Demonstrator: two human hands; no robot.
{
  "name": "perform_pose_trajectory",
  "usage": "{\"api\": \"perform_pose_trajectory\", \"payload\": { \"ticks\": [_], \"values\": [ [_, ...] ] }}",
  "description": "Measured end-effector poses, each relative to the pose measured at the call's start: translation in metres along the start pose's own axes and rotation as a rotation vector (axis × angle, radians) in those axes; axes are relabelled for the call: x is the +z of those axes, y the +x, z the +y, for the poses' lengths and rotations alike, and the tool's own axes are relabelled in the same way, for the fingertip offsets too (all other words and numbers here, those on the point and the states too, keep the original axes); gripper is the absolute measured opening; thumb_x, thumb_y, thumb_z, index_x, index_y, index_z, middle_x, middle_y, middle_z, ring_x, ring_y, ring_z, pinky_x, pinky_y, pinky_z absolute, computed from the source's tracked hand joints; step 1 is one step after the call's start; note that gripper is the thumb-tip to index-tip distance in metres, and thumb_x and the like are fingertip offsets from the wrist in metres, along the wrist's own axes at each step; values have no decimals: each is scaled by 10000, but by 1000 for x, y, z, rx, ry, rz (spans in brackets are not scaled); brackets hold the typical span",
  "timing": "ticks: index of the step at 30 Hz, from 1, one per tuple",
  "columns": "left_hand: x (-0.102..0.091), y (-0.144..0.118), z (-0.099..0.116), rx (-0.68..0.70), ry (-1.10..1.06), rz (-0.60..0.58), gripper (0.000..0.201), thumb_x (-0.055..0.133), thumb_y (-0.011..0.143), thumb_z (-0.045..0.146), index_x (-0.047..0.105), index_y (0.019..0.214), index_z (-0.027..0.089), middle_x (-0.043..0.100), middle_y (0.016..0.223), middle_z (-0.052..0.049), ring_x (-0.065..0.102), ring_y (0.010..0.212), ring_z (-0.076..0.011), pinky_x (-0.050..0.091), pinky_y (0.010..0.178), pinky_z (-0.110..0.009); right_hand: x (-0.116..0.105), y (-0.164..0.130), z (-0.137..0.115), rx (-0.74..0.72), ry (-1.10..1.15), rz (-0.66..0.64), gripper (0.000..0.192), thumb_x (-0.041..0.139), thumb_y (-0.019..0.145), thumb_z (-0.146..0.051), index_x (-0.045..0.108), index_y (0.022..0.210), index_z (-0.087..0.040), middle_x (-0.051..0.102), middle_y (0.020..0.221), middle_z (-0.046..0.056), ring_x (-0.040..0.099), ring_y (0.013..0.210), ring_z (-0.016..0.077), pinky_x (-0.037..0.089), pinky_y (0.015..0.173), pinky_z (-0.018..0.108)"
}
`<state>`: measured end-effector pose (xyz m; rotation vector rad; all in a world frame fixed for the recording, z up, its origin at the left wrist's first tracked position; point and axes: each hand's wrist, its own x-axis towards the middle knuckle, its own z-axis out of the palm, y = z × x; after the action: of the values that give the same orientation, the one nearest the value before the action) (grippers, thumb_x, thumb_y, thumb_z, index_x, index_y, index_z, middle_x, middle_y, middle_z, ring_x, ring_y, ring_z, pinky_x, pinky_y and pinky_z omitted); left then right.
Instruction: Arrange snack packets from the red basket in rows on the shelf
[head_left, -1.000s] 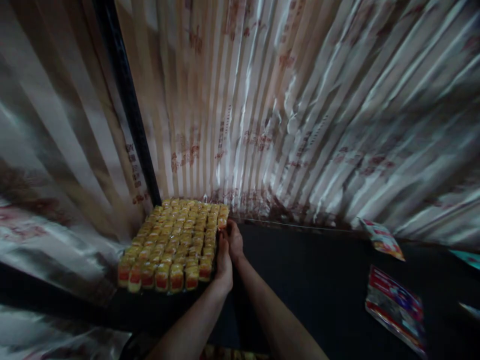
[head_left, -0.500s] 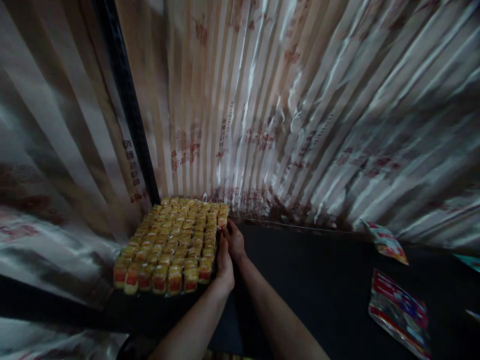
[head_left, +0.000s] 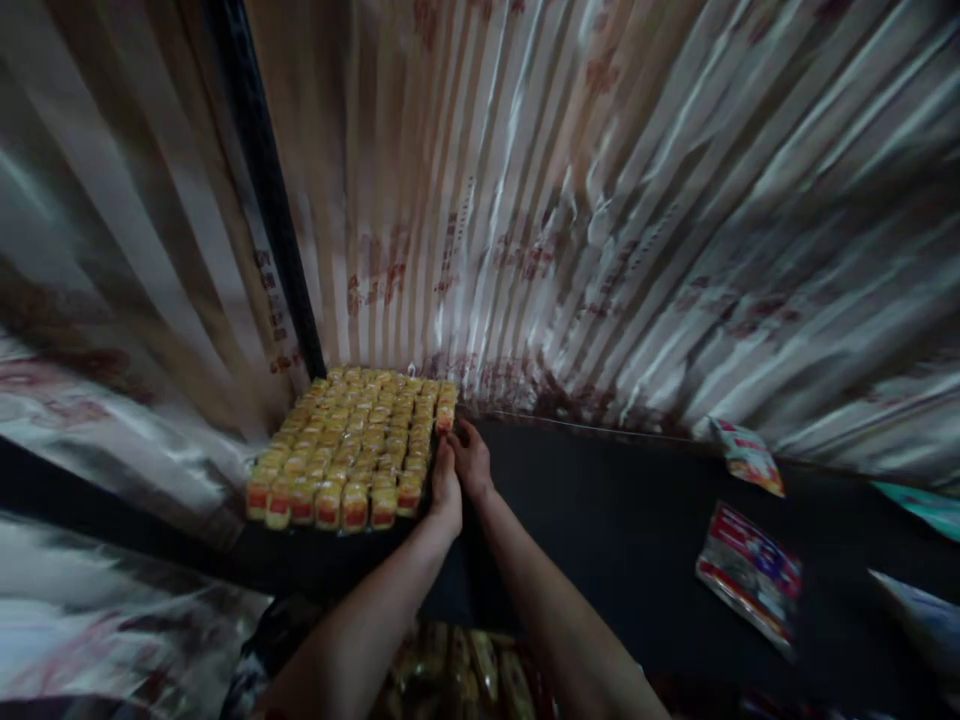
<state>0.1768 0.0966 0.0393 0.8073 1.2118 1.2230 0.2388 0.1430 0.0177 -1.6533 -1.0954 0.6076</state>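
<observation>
Dark post (head_left: 262, 180) behind yellow packs (head_left: 356, 440), pouches (head_left: 750, 580) off right

We see glossy, clear plastic film around the yellow packs (head_left: 346, 432). The black shelf (head_left: 585, 510) looks smooth and matt; behind it, we find shiny, wrinkled, plastic-like sheeting (head_left: 480, 280).

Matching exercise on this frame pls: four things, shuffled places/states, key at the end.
Things
1. yellow packets
2. left hand
3. teal packet
4. black post

Places/states
a. beside the right side of the yellow packets
b. slanting up to the picture's top edge
c. lined up in rows on the dark surface
d. at the picture's right edge

Pairs: 1-c, 2-a, 3-d, 4-b
</observation>
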Motion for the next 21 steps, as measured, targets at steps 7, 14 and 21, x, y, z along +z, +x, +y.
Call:
{"api": "perform_pose_trajectory", "payload": {
  "ticks": [7, 14, 21],
  "values": [
    [-15, -54, 8, 4, 218, -27, 313, 378, 888, 192, 591, 1110, 132, 618, 1189, -108, 561, 1117, -161, 387, 1006, -263, -35, -74, -9, 60, 5, -24, 353, 473, 759, -323, 639, 1013, -144, 683, 1006, 107, 631, 896, 196, 480, 844, 324],
    [-46, -151, -10, 177, 435, -105, 240, 405, 852, 194, 631, 932, 213, 667, 992, -55, 595, 972, -177, 415, 948, -297, -89, -183, -17, 39, 51, -35, 333, 438, 781, -319, 642, 993, -164, 686, 979, 75, 623, 882, 177, 477, 836, 306],
    [-79, -208, -64, -34, 459, -294, 183, 491, 777, 142, 647, 789, 237, 683, 904, -40, 607, 929, -191, 396, 962, -309, -114, -270, 33, 185, -93, -39, 289, 414, 758, -258, 660, 890, -184, 709, 907, 70, 647, 871, 189, 490, 840, 312]
  ]
}}
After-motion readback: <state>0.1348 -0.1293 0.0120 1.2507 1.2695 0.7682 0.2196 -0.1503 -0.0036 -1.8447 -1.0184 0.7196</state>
